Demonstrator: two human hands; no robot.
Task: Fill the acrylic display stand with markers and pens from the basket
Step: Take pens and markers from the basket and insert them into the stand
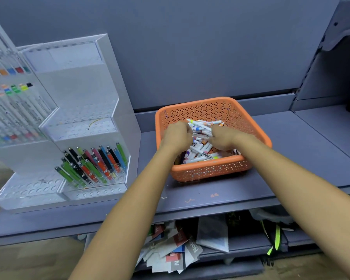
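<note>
Gripping markers [199, 127] in perforated basket [210, 168]

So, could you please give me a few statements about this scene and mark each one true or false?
1. The left hand and right hand are both inside the orange basket. True.
2. The basket is empty. False: it holds a heap of markers, and both hands curl round some of them.
3. The acrylic display stand is to the left of the basket. True.
4. Every tier of the stand is full. False: coloured pens fill one low tier, but the front row of holes below it is empty.
5. The basket sits on the floor. False: it rests on a grey shelf.
</note>
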